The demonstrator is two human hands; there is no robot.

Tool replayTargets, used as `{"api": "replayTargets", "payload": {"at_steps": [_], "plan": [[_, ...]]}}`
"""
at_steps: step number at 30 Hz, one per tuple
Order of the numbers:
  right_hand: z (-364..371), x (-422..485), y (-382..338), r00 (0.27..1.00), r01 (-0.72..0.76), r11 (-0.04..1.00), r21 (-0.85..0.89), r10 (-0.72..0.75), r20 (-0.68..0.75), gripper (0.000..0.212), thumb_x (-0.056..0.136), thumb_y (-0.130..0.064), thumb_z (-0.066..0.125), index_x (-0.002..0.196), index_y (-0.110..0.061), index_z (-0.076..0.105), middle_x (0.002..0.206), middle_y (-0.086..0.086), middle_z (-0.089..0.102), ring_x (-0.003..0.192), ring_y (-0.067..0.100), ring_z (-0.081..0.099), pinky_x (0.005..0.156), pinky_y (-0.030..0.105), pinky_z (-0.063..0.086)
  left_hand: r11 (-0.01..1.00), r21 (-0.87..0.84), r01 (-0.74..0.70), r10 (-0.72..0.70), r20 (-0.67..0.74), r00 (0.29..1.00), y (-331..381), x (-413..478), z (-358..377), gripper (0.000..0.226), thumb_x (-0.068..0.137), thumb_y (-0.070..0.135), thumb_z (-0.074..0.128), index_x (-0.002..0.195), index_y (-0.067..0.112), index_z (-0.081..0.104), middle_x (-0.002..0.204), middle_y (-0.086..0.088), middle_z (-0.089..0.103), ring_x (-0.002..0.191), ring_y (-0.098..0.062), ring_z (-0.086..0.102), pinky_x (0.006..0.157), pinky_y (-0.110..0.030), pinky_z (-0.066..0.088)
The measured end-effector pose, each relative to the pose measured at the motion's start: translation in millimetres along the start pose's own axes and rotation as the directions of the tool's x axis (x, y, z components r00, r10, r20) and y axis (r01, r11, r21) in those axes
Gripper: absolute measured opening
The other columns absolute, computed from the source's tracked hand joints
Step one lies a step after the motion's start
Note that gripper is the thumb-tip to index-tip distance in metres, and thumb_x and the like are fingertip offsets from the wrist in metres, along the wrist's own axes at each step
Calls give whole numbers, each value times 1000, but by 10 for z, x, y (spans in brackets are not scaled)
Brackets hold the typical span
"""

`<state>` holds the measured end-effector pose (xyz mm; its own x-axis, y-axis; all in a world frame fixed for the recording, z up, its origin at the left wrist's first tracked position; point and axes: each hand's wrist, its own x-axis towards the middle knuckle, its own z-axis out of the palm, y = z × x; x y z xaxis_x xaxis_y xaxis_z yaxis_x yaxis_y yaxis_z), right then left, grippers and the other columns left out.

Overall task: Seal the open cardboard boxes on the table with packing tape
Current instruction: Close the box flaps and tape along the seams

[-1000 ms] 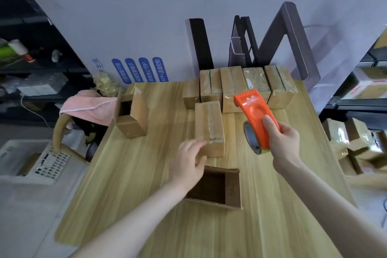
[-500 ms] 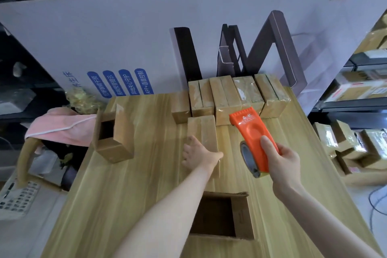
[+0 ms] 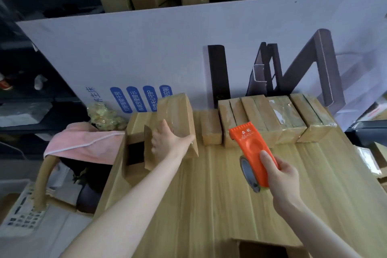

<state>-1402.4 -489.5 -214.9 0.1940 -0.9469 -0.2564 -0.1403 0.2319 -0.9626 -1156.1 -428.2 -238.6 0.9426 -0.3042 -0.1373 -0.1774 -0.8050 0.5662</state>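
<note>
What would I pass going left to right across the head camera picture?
Pink cloth → open box → left hand holding a taped box → orange tape dispenser → right hand holding it.

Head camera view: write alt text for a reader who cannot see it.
A person's left hand grips a taped box, tilted, beside an open box at the table's left edge. The right hand holds an orange tape dispenser above the table; more taped boxes line the far edge.

Wooden table [image 3: 209, 205] before white board [image 3: 146, 52]
</note>
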Motion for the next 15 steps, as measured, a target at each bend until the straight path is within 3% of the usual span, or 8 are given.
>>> {"api": "replayTargets", "payload": {"at_steps": [4,9,12,15], "plan": [[180,79,45,1000,-7,1000,-1,7,-29,37,94,-24,62,81,11,62,51,10,54,30,10,49,33,21,40,998,56,-42,39,43,998,153,500,202,114,60,63,75,150,30,14,155,-12,21,140,-32,27,110,-52,30],[246,144,98,994,-27,999,-20,25,-109,34,94,-20,62,79,10,61,47,7,51,26,6,44,31,16,36,985,113,-129,74,402,913,91,765,691,102,77,56,70,154,24,11,161,-10,-10,147,-32,11,113,-45,29],[213,161,118,989,-35,999,-28,30,-141,32,94,-20,62,74,5,61,44,5,51,26,7,45,30,16,36,979,109,-175,122,377,918,39,865,837,96,82,50,68,154,25,10,160,-7,-16,149,-29,0,117,-42,22],[169,166,143,985,-32,999,-34,26,-169,33,94,-21,62,74,6,62,44,3,51,28,7,45,31,15,36,969,144,-201,140,353,925,33,945,849,96,80,52,68,154,26,12,161,-7,-13,149,-29,-1,118,-48,21]]}}
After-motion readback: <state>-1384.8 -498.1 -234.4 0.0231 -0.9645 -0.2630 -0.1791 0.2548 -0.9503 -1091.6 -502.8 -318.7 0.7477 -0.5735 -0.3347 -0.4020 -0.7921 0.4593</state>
